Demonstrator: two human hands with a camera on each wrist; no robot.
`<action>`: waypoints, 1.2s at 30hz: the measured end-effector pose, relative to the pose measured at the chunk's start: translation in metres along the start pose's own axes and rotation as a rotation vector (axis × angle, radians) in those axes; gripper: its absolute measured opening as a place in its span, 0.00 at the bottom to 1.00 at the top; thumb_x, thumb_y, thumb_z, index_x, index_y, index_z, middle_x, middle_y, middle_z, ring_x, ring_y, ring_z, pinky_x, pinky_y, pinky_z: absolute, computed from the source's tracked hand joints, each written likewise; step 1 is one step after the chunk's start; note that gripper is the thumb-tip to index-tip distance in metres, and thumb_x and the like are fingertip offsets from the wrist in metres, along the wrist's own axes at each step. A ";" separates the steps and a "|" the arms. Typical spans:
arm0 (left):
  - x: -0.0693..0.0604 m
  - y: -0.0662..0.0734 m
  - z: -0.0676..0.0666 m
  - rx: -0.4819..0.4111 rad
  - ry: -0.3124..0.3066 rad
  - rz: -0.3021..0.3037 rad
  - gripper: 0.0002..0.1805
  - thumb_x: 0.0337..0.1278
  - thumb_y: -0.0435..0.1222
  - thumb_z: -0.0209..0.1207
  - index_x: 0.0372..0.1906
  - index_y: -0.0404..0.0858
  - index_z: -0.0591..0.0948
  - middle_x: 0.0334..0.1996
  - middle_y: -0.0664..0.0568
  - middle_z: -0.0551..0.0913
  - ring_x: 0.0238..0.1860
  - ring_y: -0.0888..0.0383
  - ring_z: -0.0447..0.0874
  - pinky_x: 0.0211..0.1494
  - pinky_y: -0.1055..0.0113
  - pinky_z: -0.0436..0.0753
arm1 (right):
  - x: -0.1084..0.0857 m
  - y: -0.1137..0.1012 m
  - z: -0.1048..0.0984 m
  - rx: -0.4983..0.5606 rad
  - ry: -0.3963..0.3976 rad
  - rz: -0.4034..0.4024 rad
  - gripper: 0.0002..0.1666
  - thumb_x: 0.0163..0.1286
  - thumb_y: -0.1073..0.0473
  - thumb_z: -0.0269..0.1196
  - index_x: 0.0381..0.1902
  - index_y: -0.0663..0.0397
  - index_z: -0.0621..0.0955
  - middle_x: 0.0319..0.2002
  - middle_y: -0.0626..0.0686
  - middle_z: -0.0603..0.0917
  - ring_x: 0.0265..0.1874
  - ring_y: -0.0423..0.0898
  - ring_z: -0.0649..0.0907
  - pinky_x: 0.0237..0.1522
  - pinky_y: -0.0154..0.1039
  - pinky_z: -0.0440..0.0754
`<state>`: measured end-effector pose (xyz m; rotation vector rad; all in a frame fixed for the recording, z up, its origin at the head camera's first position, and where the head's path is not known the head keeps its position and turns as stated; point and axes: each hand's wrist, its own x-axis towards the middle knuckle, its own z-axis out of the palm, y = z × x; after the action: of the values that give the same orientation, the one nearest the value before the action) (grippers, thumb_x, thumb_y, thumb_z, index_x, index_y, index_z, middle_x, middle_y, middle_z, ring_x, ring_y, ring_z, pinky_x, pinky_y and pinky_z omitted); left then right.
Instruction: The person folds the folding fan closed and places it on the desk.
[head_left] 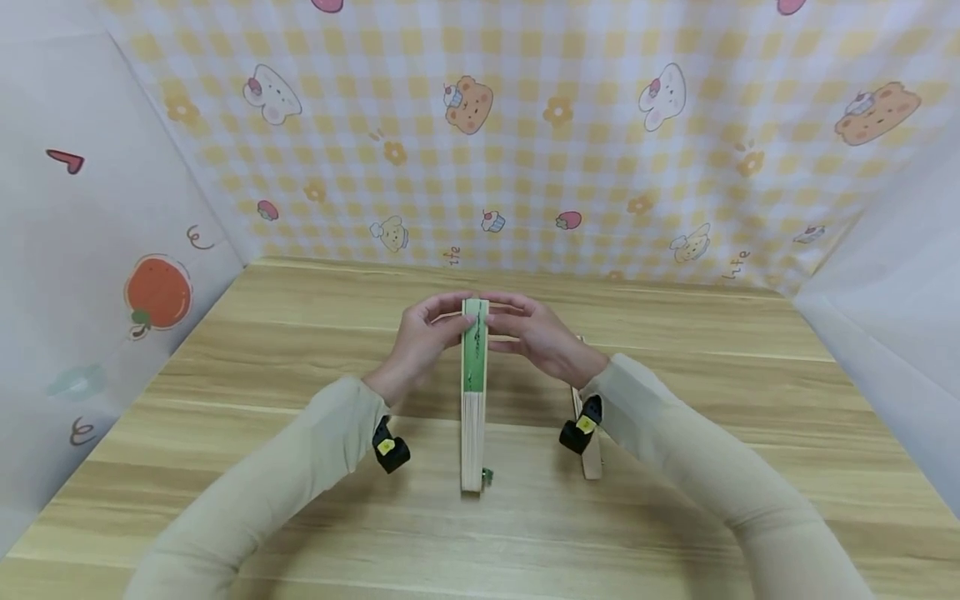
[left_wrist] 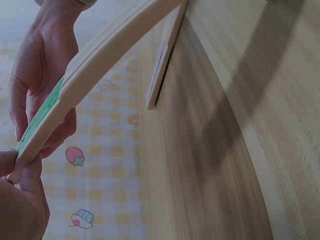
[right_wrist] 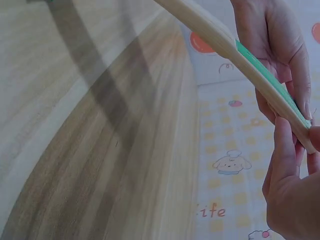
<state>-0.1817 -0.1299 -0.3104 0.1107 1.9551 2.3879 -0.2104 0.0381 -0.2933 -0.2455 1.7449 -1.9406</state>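
A folded wooden folding fan [head_left: 472, 433] with a green leaf section stands out lengthwise between my hands, its far end raised. My left hand [head_left: 429, 332] pinches that far green end from the left, thumb on the near side. From the right, my right hand [head_left: 542, 333] pinches the same end. The left wrist view shows the fan's pale outer rib [left_wrist: 75, 92] running up from the left fingers; in the right wrist view, the right hand [right_wrist: 295, 185] holds the tip. A small green piece [head_left: 487, 477] shows beside the fan's near end.
A second slim wooden item [head_left: 592, 462], looking like another folded fan, lies on the wood-grain table [head_left: 315, 508], partly hidden under my right wrist. A yellow checked cloth [head_left: 555, 167] hangs behind the table, with white cloth [head_left: 60, 275] on the left.
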 end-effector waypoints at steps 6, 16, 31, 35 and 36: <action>0.014 -0.007 -0.005 0.032 0.017 -0.064 0.20 0.52 0.28 0.57 0.53 0.35 0.73 0.49 0.45 0.73 0.43 0.54 0.76 0.48 0.66 0.78 | 0.017 0.005 -0.003 0.014 0.036 0.063 0.23 0.66 0.66 0.52 0.59 0.56 0.67 0.54 0.57 0.71 0.45 0.47 0.76 0.51 0.47 0.73; 0.036 -0.020 -0.011 0.088 0.014 -0.143 0.22 0.53 0.28 0.56 0.55 0.35 0.70 0.51 0.43 0.72 0.49 0.51 0.74 0.48 0.66 0.77 | 0.037 0.013 -0.010 0.042 0.084 0.147 0.24 0.64 0.69 0.53 0.59 0.55 0.68 0.49 0.57 0.75 0.41 0.46 0.78 0.51 0.44 0.74; 0.055 -0.044 -0.013 0.179 0.052 -0.171 0.21 0.52 0.28 0.57 0.54 0.34 0.71 0.51 0.41 0.74 0.49 0.50 0.74 0.49 0.61 0.77 | 0.057 0.030 -0.022 -0.004 0.185 0.192 0.22 0.64 0.69 0.53 0.56 0.55 0.71 0.51 0.57 0.74 0.45 0.48 0.77 0.46 0.38 0.78; 0.057 -0.049 -0.015 0.201 0.056 -0.202 0.21 0.52 0.28 0.57 0.54 0.34 0.71 0.51 0.41 0.74 0.50 0.50 0.74 0.50 0.62 0.76 | 0.061 0.034 -0.023 -0.002 0.214 0.199 0.22 0.63 0.69 0.54 0.56 0.56 0.71 0.50 0.57 0.75 0.43 0.47 0.77 0.45 0.37 0.78; 0.057 -0.049 -0.016 0.205 0.053 -0.212 0.21 0.52 0.28 0.57 0.54 0.34 0.71 0.51 0.41 0.74 0.51 0.50 0.73 0.50 0.62 0.76 | 0.062 0.035 -0.024 -0.003 0.223 0.201 0.22 0.63 0.70 0.54 0.56 0.56 0.71 0.50 0.57 0.75 0.42 0.47 0.77 0.45 0.37 0.78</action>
<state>-0.2404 -0.1306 -0.3607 -0.1463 2.1120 2.0779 -0.2657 0.0272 -0.3433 0.1466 1.8326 -1.8764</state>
